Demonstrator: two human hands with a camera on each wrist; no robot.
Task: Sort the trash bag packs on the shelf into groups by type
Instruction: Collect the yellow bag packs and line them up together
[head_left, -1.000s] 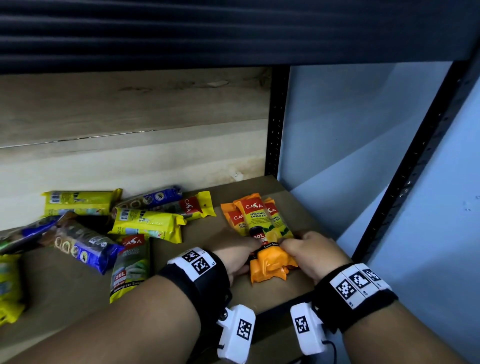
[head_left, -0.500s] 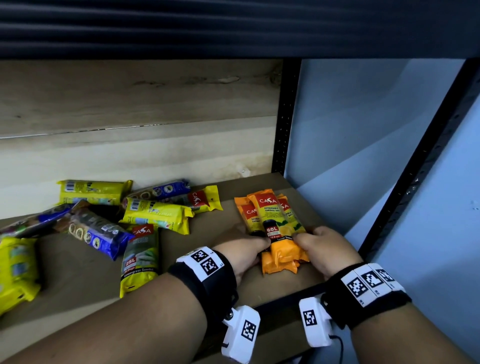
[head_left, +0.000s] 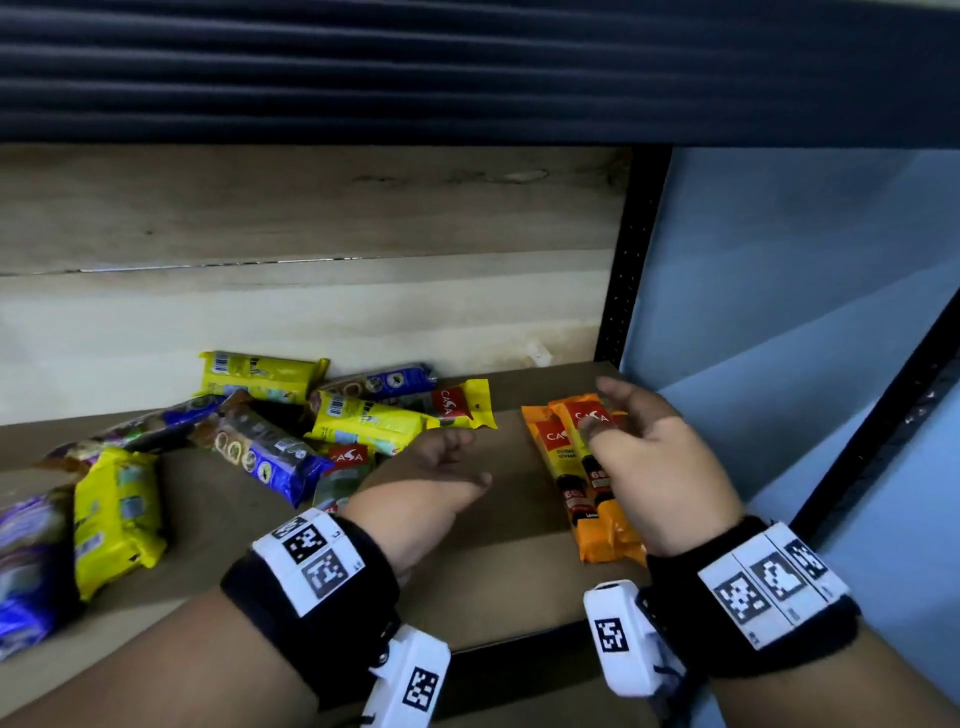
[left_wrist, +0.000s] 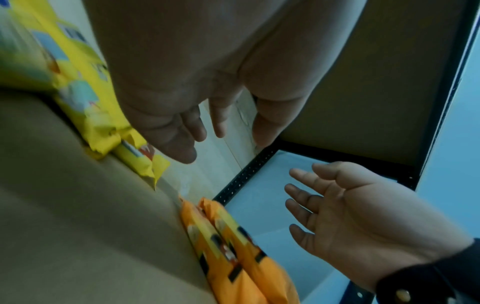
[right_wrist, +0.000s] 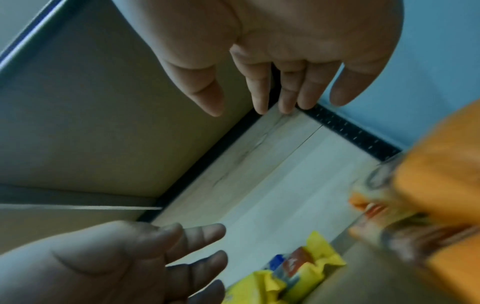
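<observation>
Two hands raised above the shelf board, both empty; left hand palm up with fingers loosely spread, hovering between the mixed heap and the orange group; right hand relaxed and spread, fingers apart, hanging just over the orange packs without touching them; orange packs lying side by side, long ends toward the back wall, near the shelf's right front corner; mixed pile to the left: yellow packs overlapping blue packs, one yellow pack with a red label nearest the orange group yet clear of it; another yellow pack at the far left beside a blurred blue one; black perforated upright at the rear right corner; pale blue wall beyond it; wooden back panel behind the pile.
</observation>
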